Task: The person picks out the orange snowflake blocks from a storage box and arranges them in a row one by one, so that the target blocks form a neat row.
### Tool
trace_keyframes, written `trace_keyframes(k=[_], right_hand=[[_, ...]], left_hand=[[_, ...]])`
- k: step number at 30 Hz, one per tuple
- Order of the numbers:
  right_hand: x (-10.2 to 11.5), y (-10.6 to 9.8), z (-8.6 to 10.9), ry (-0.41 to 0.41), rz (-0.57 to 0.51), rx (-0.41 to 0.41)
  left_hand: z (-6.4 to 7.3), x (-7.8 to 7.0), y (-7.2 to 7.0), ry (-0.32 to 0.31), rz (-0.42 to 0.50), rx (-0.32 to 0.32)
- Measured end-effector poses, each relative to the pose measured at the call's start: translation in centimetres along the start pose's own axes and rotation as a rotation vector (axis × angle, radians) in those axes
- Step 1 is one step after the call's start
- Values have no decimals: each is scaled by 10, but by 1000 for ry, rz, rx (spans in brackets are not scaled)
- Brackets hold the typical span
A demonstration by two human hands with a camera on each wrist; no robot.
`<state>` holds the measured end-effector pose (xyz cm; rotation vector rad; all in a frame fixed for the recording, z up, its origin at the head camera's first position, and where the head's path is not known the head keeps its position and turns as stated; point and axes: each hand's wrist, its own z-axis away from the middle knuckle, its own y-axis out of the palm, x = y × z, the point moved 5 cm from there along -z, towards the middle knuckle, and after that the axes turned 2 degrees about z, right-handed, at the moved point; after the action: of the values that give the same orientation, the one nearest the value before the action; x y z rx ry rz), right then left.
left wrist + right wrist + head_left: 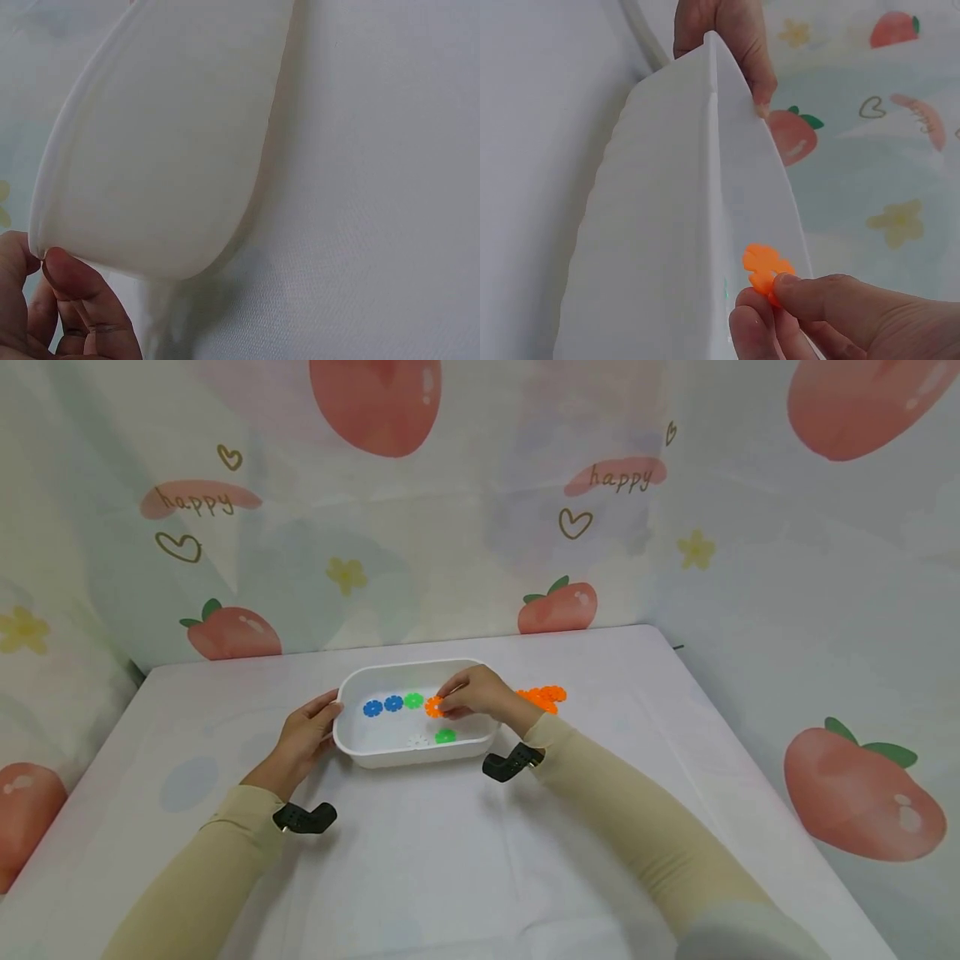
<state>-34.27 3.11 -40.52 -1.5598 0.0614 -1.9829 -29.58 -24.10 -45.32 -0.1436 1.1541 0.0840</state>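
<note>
My right hand pinches an orange flower-shaped plastic piece between thumb and fingers, over the inside of a white tray. My left hand grips the tray's left end; in the left wrist view, the thumb and a finger pinch its rim. Two blue flower pieces and a green one lie in a row in the tray, left of the orange piece. Another green piece lies near the front wall, beside a faint white one.
A pile of several orange flower pieces lies on the table just right of the tray, partly behind my right hand. A white cloth covers the table. Behind it hangs a printed curtain. Each wrist wears a black band.
</note>
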Motion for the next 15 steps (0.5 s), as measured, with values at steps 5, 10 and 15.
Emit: trace_keyframes(k=[5,10,15], right_hand=[[0,-5,9,-4,-20,24],[-3,-11,16,-26,-25,44],[-8,-20,21,-31,-27,49]], left_hand=[[1,0,0,-4,5,0],[0,0,0,-6,12,6],[0,0,-1,-4,19,7]])
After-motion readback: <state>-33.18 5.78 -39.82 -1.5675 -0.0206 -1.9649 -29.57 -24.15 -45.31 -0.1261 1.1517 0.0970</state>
